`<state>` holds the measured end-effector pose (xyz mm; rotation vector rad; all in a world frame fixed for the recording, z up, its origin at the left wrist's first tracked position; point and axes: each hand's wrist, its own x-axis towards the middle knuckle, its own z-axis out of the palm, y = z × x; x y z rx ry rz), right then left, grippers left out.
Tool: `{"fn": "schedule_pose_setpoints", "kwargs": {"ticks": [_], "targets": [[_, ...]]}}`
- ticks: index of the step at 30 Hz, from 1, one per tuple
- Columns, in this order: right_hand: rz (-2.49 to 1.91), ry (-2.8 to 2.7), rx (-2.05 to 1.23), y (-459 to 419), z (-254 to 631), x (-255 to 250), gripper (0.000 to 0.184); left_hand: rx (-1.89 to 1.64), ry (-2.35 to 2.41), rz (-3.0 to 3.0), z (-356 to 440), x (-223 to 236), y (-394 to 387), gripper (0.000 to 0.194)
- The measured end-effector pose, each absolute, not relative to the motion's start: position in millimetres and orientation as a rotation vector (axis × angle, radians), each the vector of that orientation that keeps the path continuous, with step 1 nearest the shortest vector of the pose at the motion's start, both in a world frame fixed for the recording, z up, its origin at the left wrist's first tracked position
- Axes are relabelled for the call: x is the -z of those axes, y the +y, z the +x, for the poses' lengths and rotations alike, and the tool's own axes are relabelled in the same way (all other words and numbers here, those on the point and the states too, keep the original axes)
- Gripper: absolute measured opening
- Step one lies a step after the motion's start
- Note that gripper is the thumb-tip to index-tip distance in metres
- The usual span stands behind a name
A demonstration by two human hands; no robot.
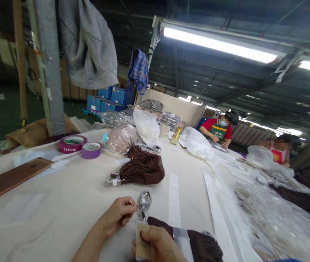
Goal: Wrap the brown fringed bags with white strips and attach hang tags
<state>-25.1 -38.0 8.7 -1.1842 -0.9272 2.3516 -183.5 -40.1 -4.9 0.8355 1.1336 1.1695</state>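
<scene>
My left hand (119,214) is closed in a pinch on a thin string beside a silver metal clasp (144,201). Below it, my right hand (159,245) grips a small tan paper tag (141,237). The clasp belongs to a dark brown fringed bag (198,242) lying under my right hand at the bottom edge. A pile of matching brown fringed bags (144,168) with silver clasps rests on the white table (70,203) just beyond my hands.
A rose-gold phone (12,177) lies at the left, with two tape rolls (81,146) behind it. White paper strips (173,200) and clear plastic bags (269,211) spread to the right. Two other people (219,128) work at the far end. Clothes hang from a post.
</scene>
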Motion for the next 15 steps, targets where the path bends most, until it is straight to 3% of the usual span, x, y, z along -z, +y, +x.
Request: {"fn": "schedule_pose_setpoints", "kwargs": {"ticks": [6, 15], "targets": [[-1.372, -0.857, -2.241, -37, -27, -15, 0.005, -1.198, 1.234, 0.872, -175, -6, -73, 0.037], [-1.323, -0.831, -2.171, -47, -30, -4, 0.005, -1.228, 1.531, 0.897, -155, 3, -112, 0.046]]}}
